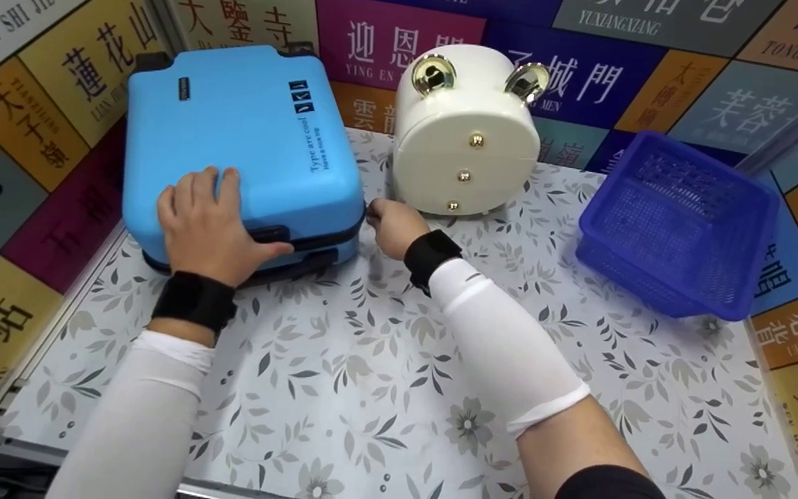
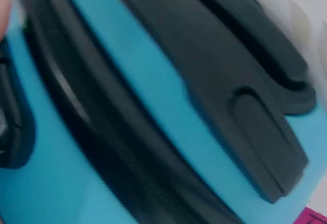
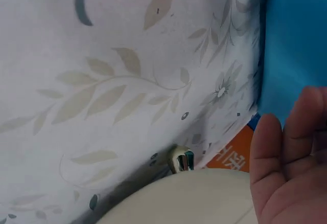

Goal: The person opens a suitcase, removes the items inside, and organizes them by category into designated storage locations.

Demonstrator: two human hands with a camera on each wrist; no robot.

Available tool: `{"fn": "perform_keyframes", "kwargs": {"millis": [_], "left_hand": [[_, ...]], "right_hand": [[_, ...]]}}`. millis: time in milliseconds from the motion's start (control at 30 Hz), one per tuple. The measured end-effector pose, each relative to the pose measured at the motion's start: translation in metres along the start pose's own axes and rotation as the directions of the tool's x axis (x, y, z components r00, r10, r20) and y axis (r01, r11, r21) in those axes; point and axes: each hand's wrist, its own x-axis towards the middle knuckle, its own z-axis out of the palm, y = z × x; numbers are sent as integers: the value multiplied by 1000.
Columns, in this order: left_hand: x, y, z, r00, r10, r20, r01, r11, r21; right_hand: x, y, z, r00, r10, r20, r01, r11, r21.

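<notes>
Suitcase [image 1: 253,138], bright blue, box-shaped and hard-shelled, lies on its broad side directly under my left hand [image 1: 208,225] and just left of my right hand [image 1: 400,225]. My left palm rests over its near edge, fingers straight and slightly apart on the top, pointing away from me, with the thumb stretched out to the right. By that thumb, on the near side, sits a black plastic handle [image 1: 271,231]. Below it a black zipper [image 1: 330,240] runs along the side toward my right hand, whose thumb and fingers are curled together on it at the near right corner; a small dark part shows at the fingertips. From my right wrist I see bent fingers close against the blue side, but their tips are cut off there.

Past my right hand, a little to its right, stands a cream-white, drum-shaped glossy case [image 1: 440,156], near the suitcase but apart from it. Two shiny gold round knobs [image 1: 433,75] stick up from its top, and three small gold studs [image 1: 476,140] run down its front. Well to the right of my right hand is a deep-blue perforated plastic basket [image 1: 638,274].

Beneath both hands the tabletop [image 1: 399,360] has a white covering printed with grey leaves and flowers. Beyond my fingers rise walls of multicoloured panels [image 1: 600,83] bearing place names. I wear a black band [image 1: 194,301] on each wrist and white sleeves [image 1: 510,339] on the forearms.
</notes>
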Motion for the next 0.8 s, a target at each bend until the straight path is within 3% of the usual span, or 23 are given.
{"fn": "perform_keyframes", "kwargs": {"millis": [133, 400, 667, 800], "left_hand": [[3, 0, 1, 999, 34, -28, -33, 999, 18], [-3, 0, 5, 998, 16, -64, -13, 999, 36], [-4, 11, 6, 999, -32, -22, 33, 998, 46], [-5, 22, 8, 998, -52, -38, 54, 997, 59]], "right_hand": [[-17, -5, -6, 1000, -15, 2, 15, 998, -56], [-43, -24, 1, 994, -98, 55, 103, 989, -101], [-44, -26, 0, 999, -25, 42, 29, 996, -87], [-42, -22, -3, 1000, -22, 17, 23, 996, -84]]}}
